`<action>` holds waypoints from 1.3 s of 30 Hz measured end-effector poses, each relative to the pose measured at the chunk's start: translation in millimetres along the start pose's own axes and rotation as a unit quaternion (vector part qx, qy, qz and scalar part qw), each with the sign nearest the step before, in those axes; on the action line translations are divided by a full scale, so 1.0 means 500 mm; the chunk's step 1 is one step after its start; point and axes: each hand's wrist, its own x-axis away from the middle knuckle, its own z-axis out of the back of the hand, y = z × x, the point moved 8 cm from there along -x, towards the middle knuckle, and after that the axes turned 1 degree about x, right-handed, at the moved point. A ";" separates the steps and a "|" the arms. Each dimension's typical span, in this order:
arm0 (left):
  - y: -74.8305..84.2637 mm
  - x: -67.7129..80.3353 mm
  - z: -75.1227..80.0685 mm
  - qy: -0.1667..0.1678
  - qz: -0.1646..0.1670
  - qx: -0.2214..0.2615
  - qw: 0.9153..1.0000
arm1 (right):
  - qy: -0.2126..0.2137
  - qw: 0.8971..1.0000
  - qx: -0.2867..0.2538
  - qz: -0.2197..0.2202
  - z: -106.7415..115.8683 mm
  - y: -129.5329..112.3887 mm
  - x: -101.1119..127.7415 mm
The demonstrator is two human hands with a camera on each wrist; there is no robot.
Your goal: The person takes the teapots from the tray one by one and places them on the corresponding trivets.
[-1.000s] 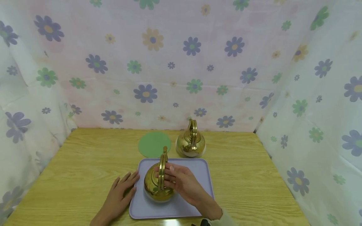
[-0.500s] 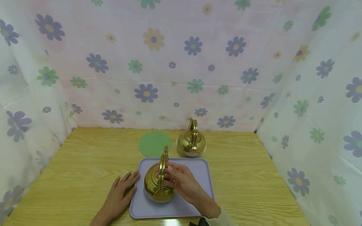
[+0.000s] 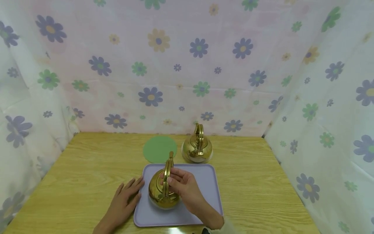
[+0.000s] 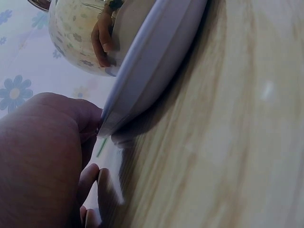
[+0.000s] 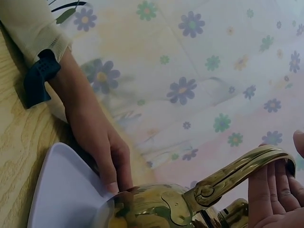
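Observation:
A shiny gold kettle (image 3: 160,196) stands upright on a lilac tray (image 3: 201,211), its tall handle (image 3: 166,178) arched over the lid. My right hand (image 3: 187,188) grips this handle from the right, with the fingers passed through beneath the arch and the thumb against it in the head view. In the right wrist view the fingers (image 5: 280,187) show under the handle. At the tray's left edge rests my left hand (image 3: 125,201), fingers extended and touching the rim. The left wrist view shows a digit right at the tray's rim (image 4: 137,80).
Behind the tray lies a flat green round mat (image 3: 159,149). A second gold kettle (image 3: 196,151) stands to the right of it, on a pale round base. Everything sits on a wood-grain table (image 3: 248,182), with flowered curtains (image 3: 181,65) around the back and sides.
My right thumb has come down and in against the kettle handle, and the right wrist has shifted slightly left. The left hand, tray and both kettles have stayed put.

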 end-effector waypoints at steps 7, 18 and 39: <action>0.001 0.002 0.001 -0.001 -0.001 0.004 1.000 | 0.004 0.999 0.033 0.030 -0.002 -0.005 -0.001; -0.006 0.003 0.000 -0.002 0.003 0.011 1.000 | -0.006 0.996 0.032 0.079 -0.009 -0.008 -0.007; -0.002 0.003 0.000 -0.001 0.002 0.012 1.000 | 0.039 0.990 0.108 0.085 -0.010 -0.009 -0.006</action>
